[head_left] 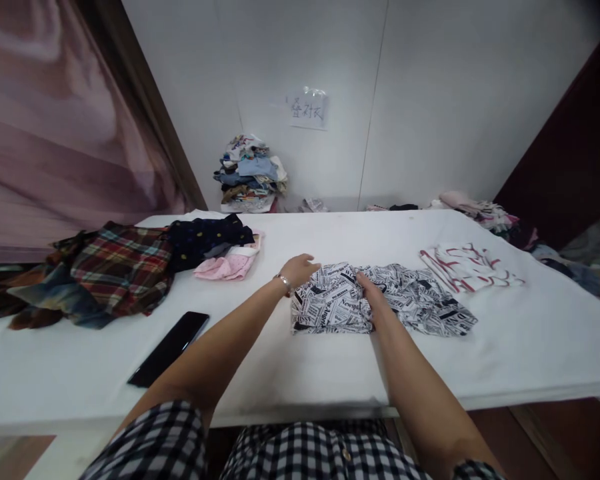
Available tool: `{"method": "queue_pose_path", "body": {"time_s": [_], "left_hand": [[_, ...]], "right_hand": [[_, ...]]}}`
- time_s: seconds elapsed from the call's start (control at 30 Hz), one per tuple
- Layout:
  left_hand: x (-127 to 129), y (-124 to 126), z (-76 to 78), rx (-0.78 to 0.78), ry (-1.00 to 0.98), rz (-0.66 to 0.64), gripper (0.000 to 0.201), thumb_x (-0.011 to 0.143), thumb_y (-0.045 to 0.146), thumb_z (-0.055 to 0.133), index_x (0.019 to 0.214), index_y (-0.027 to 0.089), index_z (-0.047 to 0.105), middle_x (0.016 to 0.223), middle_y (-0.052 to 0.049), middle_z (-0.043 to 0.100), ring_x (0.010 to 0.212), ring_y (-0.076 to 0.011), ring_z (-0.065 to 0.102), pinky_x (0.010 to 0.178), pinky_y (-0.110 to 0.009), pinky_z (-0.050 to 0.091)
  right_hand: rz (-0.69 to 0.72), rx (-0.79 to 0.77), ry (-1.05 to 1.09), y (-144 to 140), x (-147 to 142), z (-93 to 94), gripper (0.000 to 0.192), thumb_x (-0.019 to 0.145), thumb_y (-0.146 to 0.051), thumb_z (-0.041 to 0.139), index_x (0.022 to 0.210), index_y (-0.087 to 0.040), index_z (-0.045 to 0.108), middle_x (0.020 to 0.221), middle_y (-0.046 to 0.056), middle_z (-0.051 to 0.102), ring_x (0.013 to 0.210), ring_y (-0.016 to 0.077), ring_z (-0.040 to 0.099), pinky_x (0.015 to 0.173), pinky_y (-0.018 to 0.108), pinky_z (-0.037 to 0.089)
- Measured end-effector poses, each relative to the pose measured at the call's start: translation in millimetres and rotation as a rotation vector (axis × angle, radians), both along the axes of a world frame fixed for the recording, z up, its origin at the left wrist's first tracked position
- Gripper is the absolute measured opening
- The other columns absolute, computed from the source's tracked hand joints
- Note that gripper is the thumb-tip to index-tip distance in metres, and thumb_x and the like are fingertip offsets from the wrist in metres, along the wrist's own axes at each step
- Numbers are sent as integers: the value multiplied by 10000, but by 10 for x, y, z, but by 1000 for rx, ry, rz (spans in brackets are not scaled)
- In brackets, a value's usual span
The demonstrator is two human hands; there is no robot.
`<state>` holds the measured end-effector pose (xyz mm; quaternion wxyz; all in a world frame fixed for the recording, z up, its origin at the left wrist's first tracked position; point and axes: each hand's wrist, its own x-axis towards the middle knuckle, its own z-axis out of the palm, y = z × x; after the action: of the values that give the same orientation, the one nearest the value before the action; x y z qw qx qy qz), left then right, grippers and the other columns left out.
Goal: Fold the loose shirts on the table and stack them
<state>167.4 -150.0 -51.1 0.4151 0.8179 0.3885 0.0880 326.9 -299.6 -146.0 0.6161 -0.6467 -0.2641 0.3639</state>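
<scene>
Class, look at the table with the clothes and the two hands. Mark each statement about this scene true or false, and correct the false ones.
1. Both hands rest on the newspaper-print garment. True: left hand, right hand.
2. The black phone lies on the plaid shirt. False: it lies on the white table.
3. A red-and-white garment lies right of the print one. True.
4. The left wrist is bare. False: it wears a bracelet.

Bare desk (pixel 300 373) lies open along the near edge. A phone (pixel 170 348) blocks the left; clothes (pixel 115 267) crowd beyond.
</scene>
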Motion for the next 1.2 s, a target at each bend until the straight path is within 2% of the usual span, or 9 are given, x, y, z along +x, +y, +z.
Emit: {"method": "queue_pose_path", "body": {"time_s": [0.17,0.3,0.43,0.57,0.73,0.83,0.9,1.03,1.2], "left_hand": [[-357,188,-384,59,155,217,669,776,487,571,1308,97,456,1106,-168,661,823,-225,669,668,-290,497],[-394,85,-545,-43,199,251,701,773,553,532,1285,78,477,1056,-177,678,672,-210,671,560,-289,483],[-300,1,-588,-66,182,259,674,749,601,534,1201,102,549,1131,-164,658,811,-234,677,595,-280,479],[-214,-36,-627,-16,164,302,596,710,473,637,1169,99,567,1180,-173,636,1032,-268,620,730,-285,475],[-196,-60,-582,92,98,320,493,712,234,619,1191,131,561,1200,-138,635,1092,-238,591,853,-266,444],[-391,26,-465,163,44,322,448,747,215,557,1192,164,562,1199,-101,639,1095,-225,585,893,-268,430],[-618,136,-397,237,35,351,441,754,222,538,1193,188,557,1185,-91,646,1091,-241,584,897,-296,432],[-1086,330,-380,319,123,444,455,747,246,527,1192,161,555,1131,-130,661,1048,-279,604,854,-332,453],[-1295,337,-440,246,124,484,468,731,258,557,1189,163,557,1117,-124,669,1027,-270,614,841,-325,462]], "right_hand": [[4,-18,84,27,-31,13,850,688,-268,591,1467,-249,251,1330,60,540,1070,240,610,911,415,490],[-28,-32,-181,31,-75,29,848,674,-230,553,1466,-273,255,1392,37,476,1218,251,501,1020,445,398],[-138,-54,-478,17,-63,1,774,727,-233,485,1466,-186,262,1421,88,435,1290,235,421,1075,418,328],[-204,-4,-735,-2,-108,37,577,806,-259,406,1371,-152,443,1390,93,471,1291,233,410,1098,421,294],[36,-176,-895,-22,-289,169,418,826,-260,443,1203,-206,614,1207,70,635,1130,240,557,1023,413,374],[136,-194,-929,-83,-450,271,390,830,-250,470,1189,-230,619,1218,52,634,1149,220,551,1093,434,267],[125,-99,-923,-151,-609,360,386,841,-257,468,1200,-243,608,1248,44,615,1194,212,520,1122,454,195],[229,55,-658,-233,-1034,529,453,845,-348,499,1282,-242,553,1353,45,529,1265,214,462,1068,398,333],[345,26,-374,50,-1327,458,669,827,-409,540,1444,-266,324,1501,41,316,1325,230,389,1055,394,353]]}}
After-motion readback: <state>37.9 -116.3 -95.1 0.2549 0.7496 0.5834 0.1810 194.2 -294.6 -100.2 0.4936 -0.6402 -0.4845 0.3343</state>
